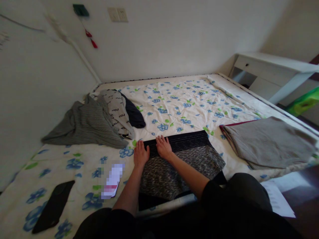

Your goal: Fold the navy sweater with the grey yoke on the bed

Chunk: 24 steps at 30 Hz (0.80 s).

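Observation:
A dark speckled knit garment (171,176) with a black ribbed band lies spread on the floral bedsheet (174,109) in front of me. My left hand (141,155) rests flat at the left end of the black band, fingers stretched out. Beside it, my right hand (163,147) lies on the same band, also flat with the fingers extended. Neither hand grips the cloth. The garment's near edge is partly hidden by my right forearm and my dark-clothed knees.
Crumpled clothes, among them a grey knit sweater (87,121), lie at the left by the wall. Folded grey clothing (271,142) sits at the right. A black pouch (53,207) and a blurred phone (113,181) are at the near left. A white desk (271,69) stands beyond the bed.

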{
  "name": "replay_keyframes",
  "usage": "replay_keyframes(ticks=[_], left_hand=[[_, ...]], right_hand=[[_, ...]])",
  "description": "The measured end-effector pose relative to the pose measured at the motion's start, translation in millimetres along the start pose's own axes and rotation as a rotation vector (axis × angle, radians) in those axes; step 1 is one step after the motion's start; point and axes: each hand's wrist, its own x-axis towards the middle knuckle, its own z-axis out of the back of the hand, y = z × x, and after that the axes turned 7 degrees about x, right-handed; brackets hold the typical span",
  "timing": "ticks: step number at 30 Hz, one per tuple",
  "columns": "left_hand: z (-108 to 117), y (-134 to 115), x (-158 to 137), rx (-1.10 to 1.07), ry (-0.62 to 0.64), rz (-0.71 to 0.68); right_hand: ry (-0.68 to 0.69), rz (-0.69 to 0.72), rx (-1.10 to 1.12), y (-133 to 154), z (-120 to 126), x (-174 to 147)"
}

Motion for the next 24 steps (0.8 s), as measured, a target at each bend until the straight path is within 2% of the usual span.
replay_keyframes(ticks=[2, 5, 7, 11, 18, 24], left_hand=[[-1, 1, 0, -0.004, 0.003, -0.005], [-1, 1, 2, -0.016, 0.003, 0.006], [-1, 1, 2, -0.024, 0.007, 0.014], [0, -1, 4, -0.026, 0.007, 0.015], [2, 0, 9, -0.038, 0.03, 0.026], [-1, 2, 8, -0.023, 0.019, 0.013]], right_hand=[[0.024, 0.044, 0.027, 20, -16, 1], [0.029, 0.039, 0.011, 11, -16, -4], [0.004, 0.013, -0.017, -15, -4, -10], [-0.032, -0.08, -0.073, -86, 35, -25], [-0.054, -0.36, -0.212, -206, 110, -62], [-0.054, -0.555, -0.176, -273, 139, -79]])
